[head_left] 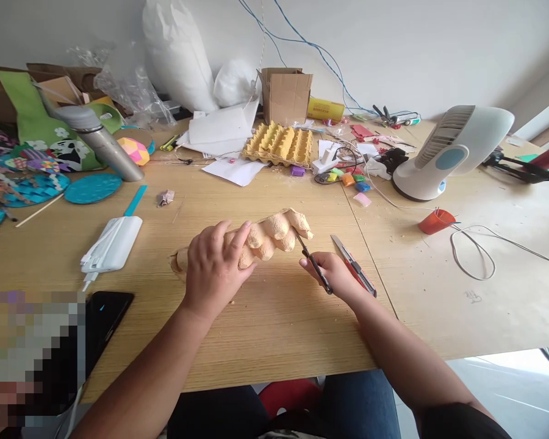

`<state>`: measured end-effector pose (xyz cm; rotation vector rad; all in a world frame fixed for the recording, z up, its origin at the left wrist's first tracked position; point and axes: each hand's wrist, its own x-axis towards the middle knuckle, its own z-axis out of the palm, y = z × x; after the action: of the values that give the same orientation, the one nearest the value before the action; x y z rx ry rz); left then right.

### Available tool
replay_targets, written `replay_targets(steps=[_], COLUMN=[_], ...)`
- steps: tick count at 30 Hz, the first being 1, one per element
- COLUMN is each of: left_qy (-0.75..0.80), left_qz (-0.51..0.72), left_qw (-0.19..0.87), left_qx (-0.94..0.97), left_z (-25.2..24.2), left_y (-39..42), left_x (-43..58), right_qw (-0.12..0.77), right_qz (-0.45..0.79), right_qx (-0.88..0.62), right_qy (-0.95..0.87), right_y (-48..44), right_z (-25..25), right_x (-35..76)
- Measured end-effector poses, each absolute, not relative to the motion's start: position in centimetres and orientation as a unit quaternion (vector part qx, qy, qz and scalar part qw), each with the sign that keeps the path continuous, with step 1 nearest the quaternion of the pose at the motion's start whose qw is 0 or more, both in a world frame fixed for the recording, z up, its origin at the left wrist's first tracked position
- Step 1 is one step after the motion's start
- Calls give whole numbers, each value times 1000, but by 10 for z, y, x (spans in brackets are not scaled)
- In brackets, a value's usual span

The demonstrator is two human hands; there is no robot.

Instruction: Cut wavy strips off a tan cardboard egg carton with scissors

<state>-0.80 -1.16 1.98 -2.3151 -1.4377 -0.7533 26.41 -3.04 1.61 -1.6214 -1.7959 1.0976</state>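
My left hand (215, 265) is wrapped over a strip of pulp egg carton (277, 227), with its rounded cups facing up. The strip lies a little tilted above the table, its right end free of my fingers. My right hand (332, 274) grips a pair of dark-handled scissors (318, 268). The blades meet the carton's lower edge near its right end, and I cannot tell how far they are parted. Just beyond my right hand lies a red and grey utility knife (353, 265) with its blade out.
A white power bank (112, 244) and a black phone (110, 311) lie at left. Behind are a steel bottle (103, 146), a yellow egg tray (279, 145) and a cardboard box (286, 97). A white fan (452, 152) and an orange cup (437, 221) stand at right, near a loose cable (494, 262).
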Motion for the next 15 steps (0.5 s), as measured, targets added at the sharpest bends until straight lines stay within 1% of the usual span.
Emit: replay_targets(steps=[4,9,12,15], left_qy=[-500,-480,-473,-474], left_qz=[-276,-295,-286,-288], left_qw=[153,98,78,83], left_qx=[-807,-820,-829,-828], left_z=[18,27,30,30], left_y=[-10,-11,-11,-10], left_x=[-8,-5,-4,-4], right_qw=[232,207,199,199], right_qz=[363,283,291,337], right_qx=[-603,-637,-631,-611], right_qy=[-671,-686,-691,-688], right_y=[-31,-27,-26,-27], right_z=[18,18,19,20], right_x=[264,267,270,272])
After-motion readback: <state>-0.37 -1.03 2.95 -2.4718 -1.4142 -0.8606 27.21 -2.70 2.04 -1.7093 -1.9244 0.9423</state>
